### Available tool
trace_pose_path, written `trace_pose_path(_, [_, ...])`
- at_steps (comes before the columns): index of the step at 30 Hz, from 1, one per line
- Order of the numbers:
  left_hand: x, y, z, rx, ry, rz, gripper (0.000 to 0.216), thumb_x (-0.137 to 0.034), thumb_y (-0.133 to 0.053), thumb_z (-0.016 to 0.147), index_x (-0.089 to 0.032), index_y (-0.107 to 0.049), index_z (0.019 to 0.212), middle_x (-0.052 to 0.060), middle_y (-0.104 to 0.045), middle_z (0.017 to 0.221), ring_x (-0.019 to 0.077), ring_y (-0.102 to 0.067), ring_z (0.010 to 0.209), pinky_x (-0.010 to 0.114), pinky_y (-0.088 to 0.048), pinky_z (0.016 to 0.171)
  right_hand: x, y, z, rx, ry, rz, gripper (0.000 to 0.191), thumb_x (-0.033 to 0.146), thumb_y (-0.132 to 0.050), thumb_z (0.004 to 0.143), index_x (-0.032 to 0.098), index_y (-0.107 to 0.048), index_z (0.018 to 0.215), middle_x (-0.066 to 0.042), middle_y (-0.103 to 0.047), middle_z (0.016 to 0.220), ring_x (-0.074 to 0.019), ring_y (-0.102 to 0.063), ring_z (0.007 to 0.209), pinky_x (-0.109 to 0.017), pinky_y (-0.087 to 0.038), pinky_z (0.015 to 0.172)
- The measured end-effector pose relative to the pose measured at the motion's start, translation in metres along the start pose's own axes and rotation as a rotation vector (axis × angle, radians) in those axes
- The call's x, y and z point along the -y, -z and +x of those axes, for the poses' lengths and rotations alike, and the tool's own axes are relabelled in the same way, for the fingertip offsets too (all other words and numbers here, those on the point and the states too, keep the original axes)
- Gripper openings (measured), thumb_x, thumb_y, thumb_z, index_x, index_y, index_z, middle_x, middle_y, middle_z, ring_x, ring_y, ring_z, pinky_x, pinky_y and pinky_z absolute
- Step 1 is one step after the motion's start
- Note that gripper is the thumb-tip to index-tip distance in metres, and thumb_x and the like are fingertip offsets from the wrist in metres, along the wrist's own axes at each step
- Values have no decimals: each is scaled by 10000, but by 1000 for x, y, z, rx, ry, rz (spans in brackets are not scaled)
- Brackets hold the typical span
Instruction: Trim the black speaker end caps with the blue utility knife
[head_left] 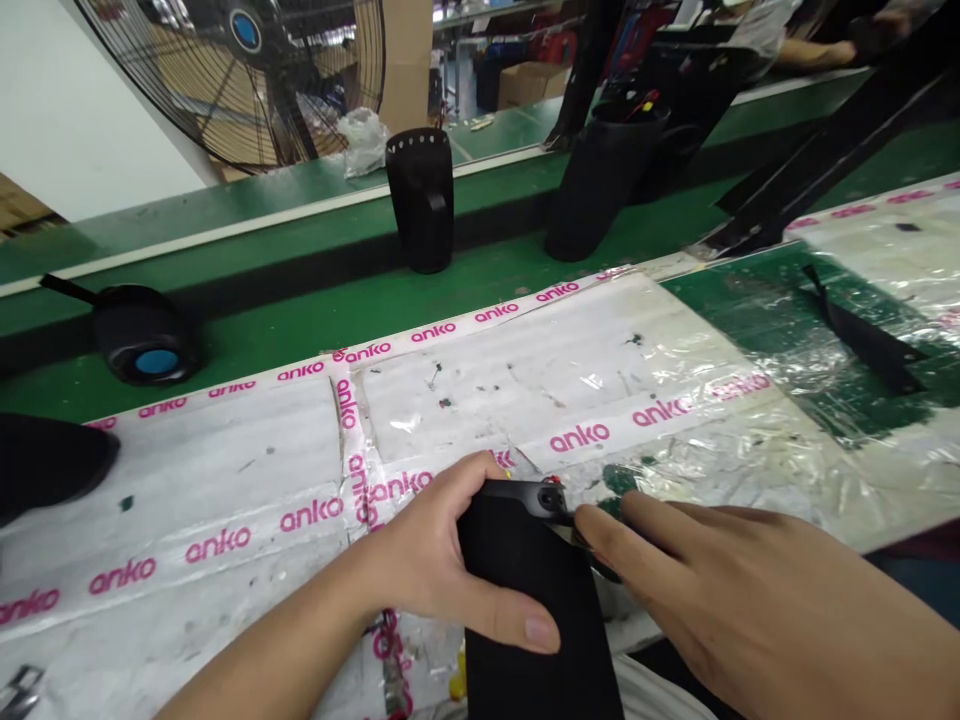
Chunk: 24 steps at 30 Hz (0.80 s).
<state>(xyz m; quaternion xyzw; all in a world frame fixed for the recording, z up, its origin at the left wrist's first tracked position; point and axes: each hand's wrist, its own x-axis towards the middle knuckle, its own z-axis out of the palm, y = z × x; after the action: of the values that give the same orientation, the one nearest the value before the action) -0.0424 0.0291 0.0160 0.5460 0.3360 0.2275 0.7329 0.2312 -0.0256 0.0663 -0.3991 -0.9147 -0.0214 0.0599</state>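
My left hand (pixel 442 570) is wrapped round a black tube-like housing (pixel 529 590), with the thumb lying across its face. The housing slants toward me, and its lower end runs out of the picture. At its far end a grey-black rim (pixel 517 492) shows a small round hole and a speck of red beside it. My right hand (pixel 720 580) is at the right side of that rim, fingertips pinched close against it. Something small and dark sits at those fingertips, too hidden to name.
Plastic film with pink-lettered tape (pixel 427 335) covers the bench. Behind it, the green conveyor (pixel 315 290) carries a black part with a blue disc (pixel 142 335), a perforated black housing (pixel 421 205) and another housing (pixel 600 180). A black strip (pixel 862 335) lies right. A fan (pixel 247 60) stands behind.
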Motion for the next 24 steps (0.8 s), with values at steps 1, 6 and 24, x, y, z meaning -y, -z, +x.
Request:
trace_pose_path(1, [-1,0,0,3,8,9,829,-451,-1157,443,-215,-648,1054,-6,-636,975,142,-548,840,224,-444,683,-1,0,2,-27,11,24,697,43,-584,642,241,-542,1309,26,-675,868,-178,-651,525,-354,-414,456])
trace_pose_path(6, [-4,-1,1,6,-3,15,826,-469,-1150,453,-219,-666,1074,7,-656,1006,150,-568,855,226,-467,688,-1,-1,8,-85,-25,-5,706,16,-545,610,265,-529,1271,37,-653,797,-193,-632,442,-384,-406,403])
trace_pose_path(24, [-7,-4,3,54,-23,-129,743,-391,-1155,512,-221,-635,1016,-52,-663,839,89,-553,683,181,-453,596,-7,-17,-10,9,-51,-74,760,110,-654,623,311,-514,1343,2,-627,832,-280,-570,495,-441,-326,504])
